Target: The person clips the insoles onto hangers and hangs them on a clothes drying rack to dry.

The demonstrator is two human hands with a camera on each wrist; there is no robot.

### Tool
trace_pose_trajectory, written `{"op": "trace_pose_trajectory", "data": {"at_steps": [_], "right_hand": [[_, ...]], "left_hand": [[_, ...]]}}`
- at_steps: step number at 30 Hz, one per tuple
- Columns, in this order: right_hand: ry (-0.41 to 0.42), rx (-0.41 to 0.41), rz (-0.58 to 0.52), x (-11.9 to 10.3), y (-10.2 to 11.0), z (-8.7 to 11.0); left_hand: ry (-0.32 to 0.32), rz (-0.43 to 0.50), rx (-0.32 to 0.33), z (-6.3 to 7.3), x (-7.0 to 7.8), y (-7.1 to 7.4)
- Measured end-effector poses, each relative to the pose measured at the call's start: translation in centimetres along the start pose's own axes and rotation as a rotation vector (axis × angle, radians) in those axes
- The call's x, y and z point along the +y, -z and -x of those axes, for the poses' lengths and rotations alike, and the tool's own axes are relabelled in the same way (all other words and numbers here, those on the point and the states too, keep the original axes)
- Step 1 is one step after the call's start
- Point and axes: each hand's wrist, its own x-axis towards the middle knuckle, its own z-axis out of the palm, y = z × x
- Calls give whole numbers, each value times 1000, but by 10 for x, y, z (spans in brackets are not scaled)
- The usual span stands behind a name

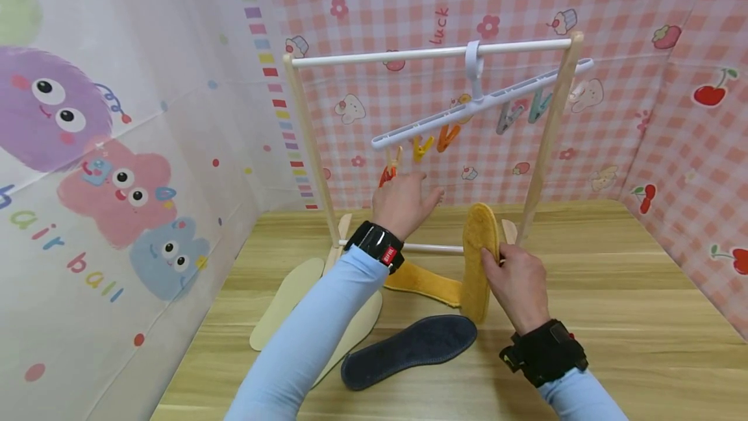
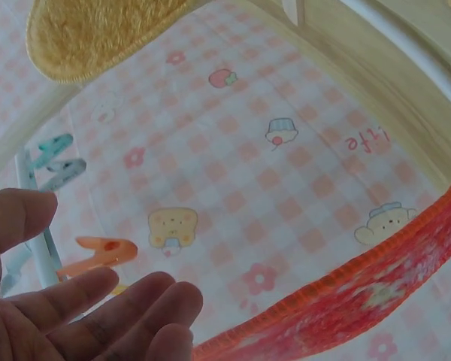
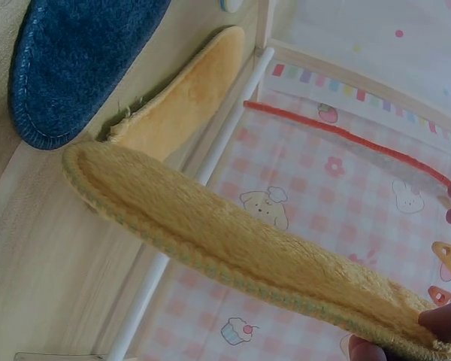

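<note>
My right hand (image 1: 519, 284) pinches a fuzzy yellow insole (image 1: 478, 258) by its edge and holds it upright over the table. In the right wrist view the thumb (image 3: 447, 322) presses near one end of it. My left hand (image 1: 402, 203) is raised under the low end of a white hanger (image 1: 429, 123), fingers loosely extended. Beside that hand hangs a red insole (image 2: 361, 301), mostly hidden by the hand in the head view. A yellow clip (image 1: 422, 148) and an orange clip (image 1: 448, 138) hang close by on the hanger.
The hanger tilts on a rack's white rail (image 1: 397, 55), with grey (image 1: 507, 119) and teal clips (image 1: 539, 108) on its high side. On the wooden table lie another yellow insole (image 1: 429, 284), a navy insole (image 1: 409, 349) and cream insoles (image 1: 292, 301), partly behind my left sleeve.
</note>
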Motion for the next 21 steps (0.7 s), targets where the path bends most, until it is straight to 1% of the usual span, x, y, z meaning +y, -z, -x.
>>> {"op": "trace_pose_trajectory", "data": {"at_steps": [2, 5, 9, 12, 16, 21], "right_hand": [[6, 4, 5, -1, 0, 0], [13, 7, 8, -2, 0, -1], [20, 10, 6, -3, 0, -2], [27, 16, 7, -3, 0, -3], [26, 15, 14, -4, 0, -4], [15, -19, 16, -6, -1, -8]], "left_hand": [[10, 8, 19, -4, 0, 1], [41, 26, 55, -12, -1, 3], [88, 28, 64, -21, -2, 5], [101, 22, 55, -25, -3, 5], [106, 29, 68, -31, -5, 3], [123, 6, 89, -38, -6, -1]]}}
